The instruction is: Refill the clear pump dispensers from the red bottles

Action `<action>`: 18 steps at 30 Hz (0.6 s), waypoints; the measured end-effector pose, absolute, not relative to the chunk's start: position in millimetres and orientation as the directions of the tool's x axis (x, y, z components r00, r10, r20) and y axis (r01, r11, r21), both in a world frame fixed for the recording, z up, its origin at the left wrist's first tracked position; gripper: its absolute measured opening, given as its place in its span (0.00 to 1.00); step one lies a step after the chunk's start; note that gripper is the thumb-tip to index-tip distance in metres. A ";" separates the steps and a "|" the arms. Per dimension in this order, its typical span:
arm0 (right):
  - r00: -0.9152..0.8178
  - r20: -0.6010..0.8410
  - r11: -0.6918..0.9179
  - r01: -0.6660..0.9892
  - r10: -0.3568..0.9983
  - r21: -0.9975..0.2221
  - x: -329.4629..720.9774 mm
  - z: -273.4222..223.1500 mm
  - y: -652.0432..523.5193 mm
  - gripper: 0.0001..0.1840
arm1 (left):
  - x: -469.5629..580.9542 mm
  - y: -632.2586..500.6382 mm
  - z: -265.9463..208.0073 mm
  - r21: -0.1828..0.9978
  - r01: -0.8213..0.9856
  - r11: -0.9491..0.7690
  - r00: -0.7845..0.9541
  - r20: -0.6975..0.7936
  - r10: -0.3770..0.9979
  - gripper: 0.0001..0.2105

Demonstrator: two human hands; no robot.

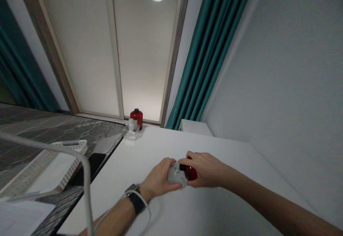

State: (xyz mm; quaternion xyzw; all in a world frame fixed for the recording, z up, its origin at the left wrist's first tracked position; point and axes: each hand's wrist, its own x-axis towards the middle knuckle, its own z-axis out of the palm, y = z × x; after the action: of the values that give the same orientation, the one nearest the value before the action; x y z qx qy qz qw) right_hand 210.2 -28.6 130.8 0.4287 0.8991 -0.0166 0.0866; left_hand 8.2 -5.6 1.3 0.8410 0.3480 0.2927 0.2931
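One clear container [175,174] is gripped by half-curled left fingers [174,187], one dark-red, black-capped bottle [191,173] by half-curled right fingers [191,183].

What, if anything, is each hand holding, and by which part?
The left hand grips a clear container by its sides; the right hand holds a red bottle by its body.

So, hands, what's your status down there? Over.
Left hand holding clear container. Right hand holding red, rounded, black-capped bottle, tipped sideways, cap toward container. Second red bottle near far edge of white table, out of the way.
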 end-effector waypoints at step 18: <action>-0.622 -0.167 0.635 0.772 0.765 0.033 210.8 130.6 -28.8 0.32 | 5.9 -3.1 -3.7 0.629 0.384 -0.676 0.649 0.337 0.682 0.33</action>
State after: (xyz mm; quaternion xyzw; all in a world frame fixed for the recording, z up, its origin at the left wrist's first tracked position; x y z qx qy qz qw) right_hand 210.8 -28.8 130.6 0.4267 0.9004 -0.0209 0.0830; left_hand 5.9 -3.1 -3.7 0.8697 0.3065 0.2856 0.2611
